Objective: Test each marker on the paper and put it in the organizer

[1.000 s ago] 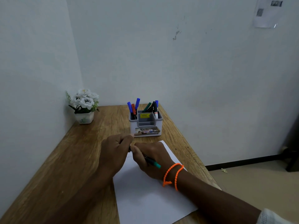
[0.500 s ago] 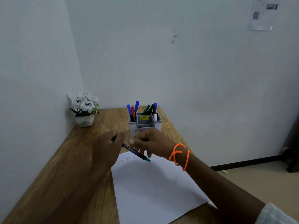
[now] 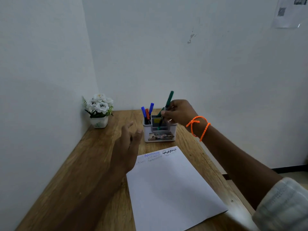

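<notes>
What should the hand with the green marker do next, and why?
Probably lower the green marker into the organizer. The right hand holds it tilted just above the organizer's open top, near the markers already standing inside, and scribbles already show on the paper. The left hand hovers open and holds nothing, so it seems to need no help.

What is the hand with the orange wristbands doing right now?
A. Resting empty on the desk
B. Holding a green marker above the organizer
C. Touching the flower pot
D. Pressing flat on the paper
B: the right hand grips a green marker tilted over the white organizer, well away from the paper and the flower pot.
</notes>
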